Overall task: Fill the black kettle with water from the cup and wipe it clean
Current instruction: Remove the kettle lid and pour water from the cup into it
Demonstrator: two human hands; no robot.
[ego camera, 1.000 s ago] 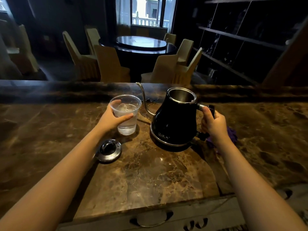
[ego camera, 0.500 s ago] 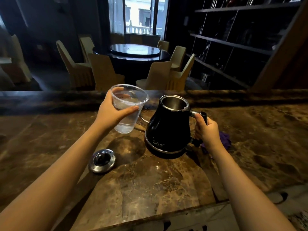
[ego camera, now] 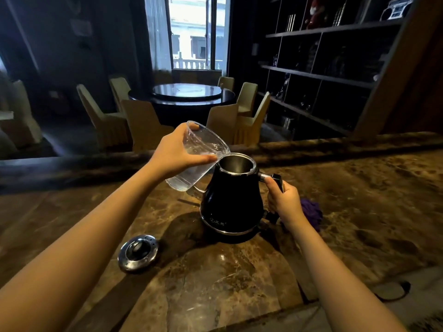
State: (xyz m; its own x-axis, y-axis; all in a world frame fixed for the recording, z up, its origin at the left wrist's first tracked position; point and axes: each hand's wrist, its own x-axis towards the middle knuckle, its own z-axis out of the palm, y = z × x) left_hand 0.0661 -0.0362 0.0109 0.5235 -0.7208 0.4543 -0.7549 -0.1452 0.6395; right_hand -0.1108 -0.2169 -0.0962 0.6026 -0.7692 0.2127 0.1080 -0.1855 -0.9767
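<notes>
The black kettle (ego camera: 231, 202) stands lidless on the brown marble counter (ego camera: 239, 279), its steel mouth open upward. My right hand (ego camera: 284, 202) grips its black handle on the right side. My left hand (ego camera: 176, 153) holds a clear plastic cup (ego camera: 197, 155) with water, tilted to the right so its rim touches the kettle's mouth. The kettle's round steel lid (ego camera: 138, 252) lies on the counter to the front left. A purple cloth (ego camera: 311, 212) lies behind my right hand, partly hidden by it.
The counter's raised back ledge (ego camera: 335, 144) runs behind the kettle. A dark cable (ego camera: 393, 291) lies at the counter's near right edge. Beyond are a round dining table (ego camera: 187, 94) with chairs and dark shelves (ego camera: 323, 75) at right.
My left hand lifted the cup off the counter, carried it right and tipped it against the kettle's mouth. My right hand stayed on the handle. The view tilted upward.
</notes>
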